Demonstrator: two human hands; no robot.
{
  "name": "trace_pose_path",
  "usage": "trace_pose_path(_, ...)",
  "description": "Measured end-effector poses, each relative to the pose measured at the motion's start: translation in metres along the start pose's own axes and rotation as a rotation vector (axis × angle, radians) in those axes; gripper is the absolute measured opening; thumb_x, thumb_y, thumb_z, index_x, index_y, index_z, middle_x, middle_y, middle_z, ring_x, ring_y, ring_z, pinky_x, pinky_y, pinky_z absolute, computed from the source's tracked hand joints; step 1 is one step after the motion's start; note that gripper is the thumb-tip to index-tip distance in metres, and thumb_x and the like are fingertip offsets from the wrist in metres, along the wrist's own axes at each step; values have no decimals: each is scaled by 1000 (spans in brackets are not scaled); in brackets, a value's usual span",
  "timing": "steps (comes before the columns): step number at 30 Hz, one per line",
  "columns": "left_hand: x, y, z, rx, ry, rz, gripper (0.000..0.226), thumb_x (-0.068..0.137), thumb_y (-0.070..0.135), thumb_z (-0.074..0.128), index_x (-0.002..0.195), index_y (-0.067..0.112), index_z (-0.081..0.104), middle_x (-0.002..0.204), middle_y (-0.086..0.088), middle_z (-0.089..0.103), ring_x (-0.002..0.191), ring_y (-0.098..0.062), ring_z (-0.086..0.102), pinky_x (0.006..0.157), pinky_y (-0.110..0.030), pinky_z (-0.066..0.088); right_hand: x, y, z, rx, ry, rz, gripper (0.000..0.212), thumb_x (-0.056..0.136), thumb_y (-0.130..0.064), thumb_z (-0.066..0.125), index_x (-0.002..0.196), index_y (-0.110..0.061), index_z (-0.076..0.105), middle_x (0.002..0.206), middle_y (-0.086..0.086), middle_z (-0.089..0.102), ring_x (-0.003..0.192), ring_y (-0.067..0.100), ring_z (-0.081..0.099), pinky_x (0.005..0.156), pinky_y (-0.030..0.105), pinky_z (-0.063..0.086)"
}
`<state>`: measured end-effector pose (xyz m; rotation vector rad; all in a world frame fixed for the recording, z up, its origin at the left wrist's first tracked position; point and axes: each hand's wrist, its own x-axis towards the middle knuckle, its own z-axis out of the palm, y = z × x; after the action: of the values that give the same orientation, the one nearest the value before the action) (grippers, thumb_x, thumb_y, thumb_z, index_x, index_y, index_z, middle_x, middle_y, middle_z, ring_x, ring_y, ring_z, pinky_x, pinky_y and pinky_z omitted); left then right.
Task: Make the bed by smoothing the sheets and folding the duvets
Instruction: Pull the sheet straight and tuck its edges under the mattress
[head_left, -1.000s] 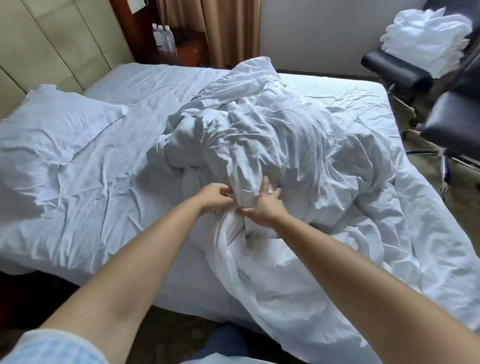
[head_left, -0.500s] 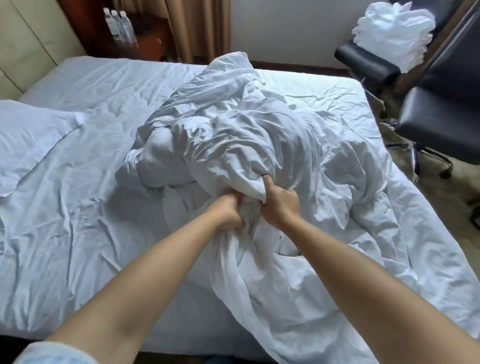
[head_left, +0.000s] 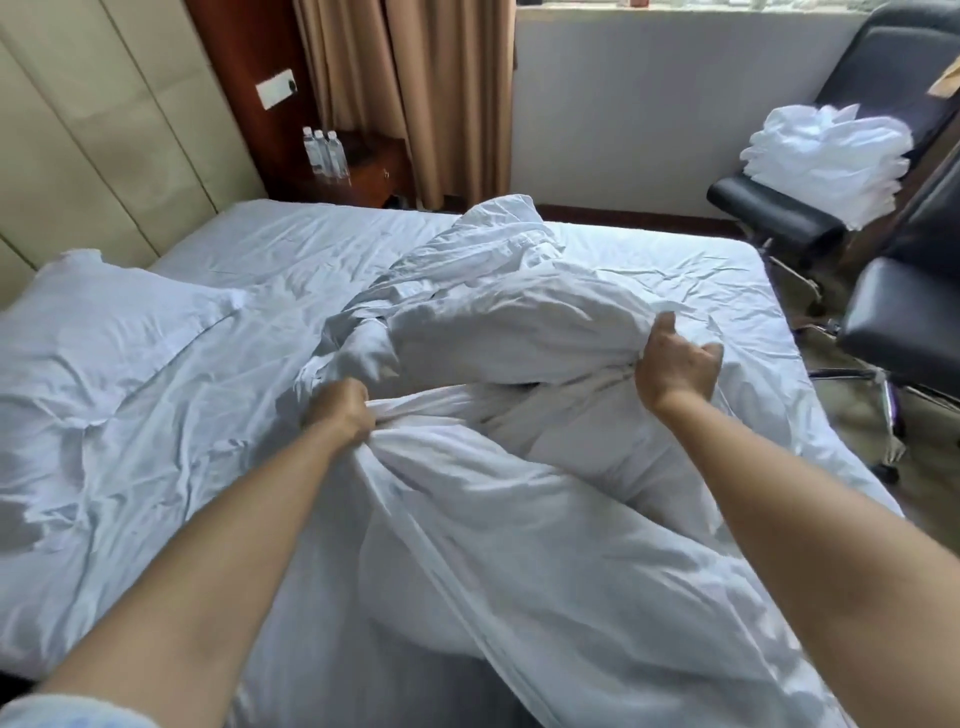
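At frame centre, the left hand and right hand each clutch the crumpled white fabric duvet, well apart.

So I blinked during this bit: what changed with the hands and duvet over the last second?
The hands, side by side a second ago, have spread apart: the left hand grips the duvet edge, and the right hand has moved right, holding a fold. The pillow lies as before.

Two bare forearms, pale blue checked sleeve pushed up on the left arm
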<state>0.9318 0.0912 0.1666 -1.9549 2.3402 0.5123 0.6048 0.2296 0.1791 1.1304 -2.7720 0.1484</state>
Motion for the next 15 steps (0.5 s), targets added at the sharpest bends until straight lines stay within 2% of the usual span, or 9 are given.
trace_pose_path(3, -8, -27, 22, 24, -22, -102, 10, 83, 17, 65, 87, 9, 69, 104, -19, 67, 101, -35, 63, 85, -38, 51, -7, 26, 13, -9, -50, 134, 35, 92, -2, 33, 126, -8, 36, 114, 19, 64, 106, 34, 60, 96, 39, 32)
trace_pose_path(5, -14, -19, 40, 92, -92, -74, 12, 82, 10, 60, 90, 12, 69, 108, -16, 67, 104, -34, 63, 86, -38, 52, -27, 16, 29, 44, -100, 106, 35, 95, -3, 30, 129, -7, 38, 126, 22, 55, 117, 36, 52, 101, 43, 29)
trace_pose_path(6, -15, -9, 44, 121, -133, -40, 15, 80, 9, 58, 91, 15, 66, 110, -13, 66, 105, -32, 62, 87, -37, 51, -35, 5, 38, 59, -109, 58, 41, 97, -4, 30, 137, -9, 34, 138, 22, 45, 127, 36, 41, 108, 45, 23)
trace_pose_path(8, -11, 13, 47, 120, -203, 49, 19, 77, 11, 56, 94, 19, 59, 115, -10, 59, 105, -30, 59, 85, -34, 49, -46, -17, 46, 106, -120, -68, 58, 96, -10, 33, 151, -19, 15, 157, 15, 12, 144, 30, 9, 115, 43, -6)
trace_pose_path(10, -5, 32, 48, 78, -237, 107, 32, 71, 16, 56, 102, 22, 53, 120, -9, 52, 109, -29, 55, 89, -36, 49, -51, -37, 44, 71, -67, -230, 79, 90, -19, 46, 153, -26, -2, 160, 9, -9, 146, 27, -11, 107, 40, -27)
trace_pose_path(11, -2, 39, 50, 52, -243, 128, 43, 69, 20, 58, 112, 24, 51, 124, -8, 49, 113, -30, 52, 95, -41, 47, -53, -47, 42, 16, -20, -332, 88, 85, -22, 52, 153, -28, -3, 160, 9, -10, 146, 28, -12, 105, 42, -29)
trace_pose_path(13, -3, 53, 54, 44, -255, 149, 62, 72, 26, 62, 131, 27, 42, 132, -7, 42, 124, -31, 44, 102, -50, 39, -58, -63, 35, -31, 25, -507, 96, 73, -19, 61, 153, -30, 10, 161, 10, 1, 146, 32, -5, 109, 48, -23)
trace_pose_path(15, -4, 61, 58, 99, -251, 169, 73, 77, 33, 65, 141, 31, 32, 139, -6, 36, 130, -31, 37, 106, -58, 30, -61, -76, 37, -116, 30, -656, 93, 79, -22, 57, 153, -31, 2, 160, 10, -9, 145, 35, -16, 107, 53, -25)
